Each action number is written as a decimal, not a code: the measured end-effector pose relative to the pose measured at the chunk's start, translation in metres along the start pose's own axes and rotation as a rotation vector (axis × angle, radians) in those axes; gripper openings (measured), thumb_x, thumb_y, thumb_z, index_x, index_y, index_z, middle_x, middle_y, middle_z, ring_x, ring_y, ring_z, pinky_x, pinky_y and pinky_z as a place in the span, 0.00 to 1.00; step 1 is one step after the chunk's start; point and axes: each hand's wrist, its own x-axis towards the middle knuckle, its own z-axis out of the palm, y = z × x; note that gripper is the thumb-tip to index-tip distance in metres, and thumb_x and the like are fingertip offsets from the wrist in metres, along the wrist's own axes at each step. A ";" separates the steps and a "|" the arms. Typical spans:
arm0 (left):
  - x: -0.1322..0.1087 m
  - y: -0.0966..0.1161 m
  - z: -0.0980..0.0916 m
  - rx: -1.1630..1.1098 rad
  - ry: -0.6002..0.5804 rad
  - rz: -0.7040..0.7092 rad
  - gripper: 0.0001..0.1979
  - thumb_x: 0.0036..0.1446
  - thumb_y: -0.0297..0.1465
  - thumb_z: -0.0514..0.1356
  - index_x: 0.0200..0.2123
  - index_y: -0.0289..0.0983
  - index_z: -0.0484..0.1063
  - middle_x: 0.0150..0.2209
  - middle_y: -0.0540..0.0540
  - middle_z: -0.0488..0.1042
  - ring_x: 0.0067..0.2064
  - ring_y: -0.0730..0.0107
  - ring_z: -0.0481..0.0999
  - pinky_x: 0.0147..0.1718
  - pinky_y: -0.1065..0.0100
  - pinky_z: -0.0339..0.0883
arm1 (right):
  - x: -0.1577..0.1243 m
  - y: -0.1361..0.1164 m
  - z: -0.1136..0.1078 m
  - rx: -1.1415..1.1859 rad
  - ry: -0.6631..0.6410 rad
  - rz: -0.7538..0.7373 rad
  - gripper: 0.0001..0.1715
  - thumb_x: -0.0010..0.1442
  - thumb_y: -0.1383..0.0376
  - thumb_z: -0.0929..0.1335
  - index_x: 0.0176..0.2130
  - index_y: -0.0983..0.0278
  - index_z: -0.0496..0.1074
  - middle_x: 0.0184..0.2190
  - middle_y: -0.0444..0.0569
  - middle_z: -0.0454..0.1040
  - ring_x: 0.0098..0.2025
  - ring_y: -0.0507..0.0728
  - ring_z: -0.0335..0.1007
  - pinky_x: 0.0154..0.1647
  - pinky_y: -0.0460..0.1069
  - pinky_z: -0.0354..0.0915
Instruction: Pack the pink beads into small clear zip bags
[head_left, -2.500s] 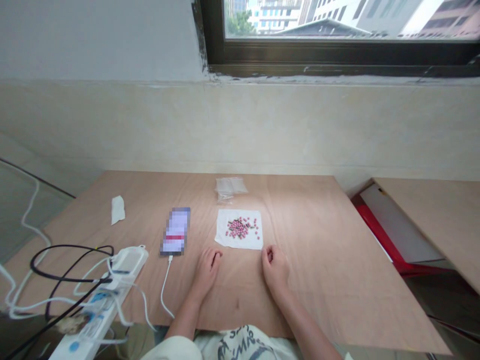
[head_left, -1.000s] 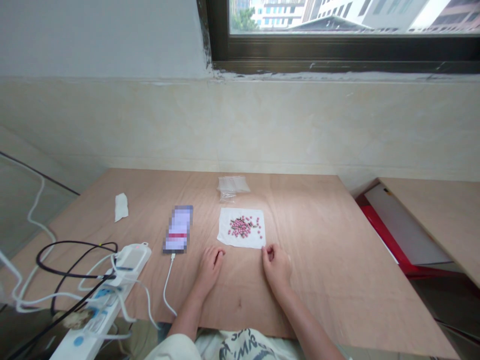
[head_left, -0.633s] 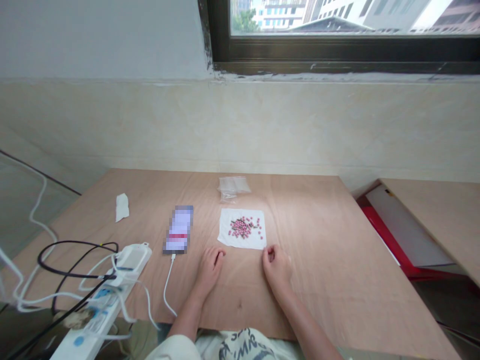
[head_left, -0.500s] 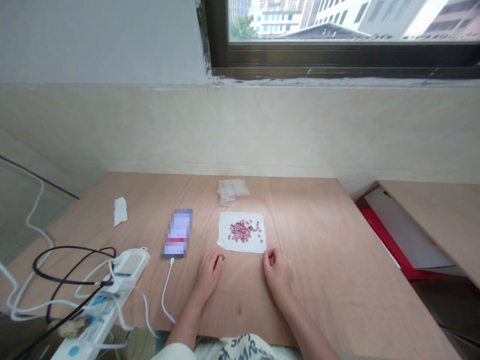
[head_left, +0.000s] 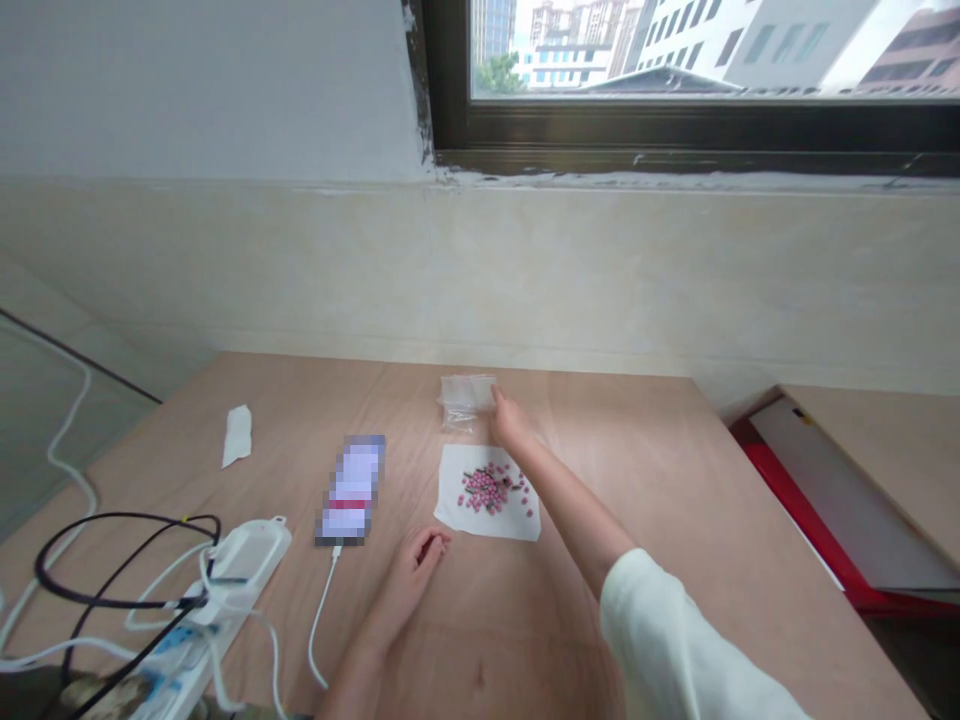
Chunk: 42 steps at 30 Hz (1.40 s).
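Right grip (head_left: pixel 508 418) touches clear plastic bag (head_left: pixel 465 393) on its left, whether clamped I cannot tell; nearside of it, pink beads (head_left: pixel 486 490) on white sheet (head_left: pixel 453 465)

Whether the right grip (head_left: pixel 510 420) pinches or only touches the bag (head_left: pixel 463 402) is too small to tell. The right forearm (head_left: pixel 574 505) covers 1 corner of the paper (head_left: pixel 452 510). The left grip (head_left: pixel 416 556) is curled, hiding its palm. The pink and dark pieces (head_left: pixel 489 489) are too small to identify or count. The phone (head_left: pixel 352 490) is pixelated past reading. The bottom edge cuts off the worktop (head_left: pixel 697 500), power strip (head_left: pixel 247 560) and right sleeve (head_left: pixel 675 635); the top and right edges cut off the window (head_left: pixel 637 125).
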 end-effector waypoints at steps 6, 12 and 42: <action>-0.001 0.004 -0.007 -0.007 -0.037 -0.055 0.13 0.51 0.37 0.50 0.29 0.36 0.70 0.26 0.47 0.72 0.31 0.67 0.70 0.31 0.69 0.63 | 0.006 0.016 -0.006 0.048 0.011 0.057 0.14 0.49 0.73 0.59 0.29 0.66 0.71 0.27 0.54 0.73 0.31 0.56 0.67 0.31 0.48 0.55; 0.003 0.032 -0.014 -0.159 0.031 -0.073 0.14 0.50 0.38 0.52 0.36 0.36 0.68 0.34 0.45 0.73 0.38 0.66 0.71 0.38 0.67 0.64 | -0.055 0.025 -0.047 0.678 0.207 0.180 0.15 0.53 0.63 0.57 0.35 0.68 0.66 0.28 0.52 0.72 0.32 0.54 0.66 0.32 0.47 0.59; -0.032 0.077 0.003 -0.248 -0.290 -0.011 0.08 0.46 0.32 0.57 0.28 0.33 0.69 0.25 0.49 0.71 0.28 0.73 0.70 0.29 0.71 0.65 | -0.206 -0.032 -0.047 0.941 -0.355 0.315 0.13 0.50 0.59 0.62 0.22 0.66 0.60 0.17 0.42 0.62 0.20 0.49 0.60 0.20 0.44 0.56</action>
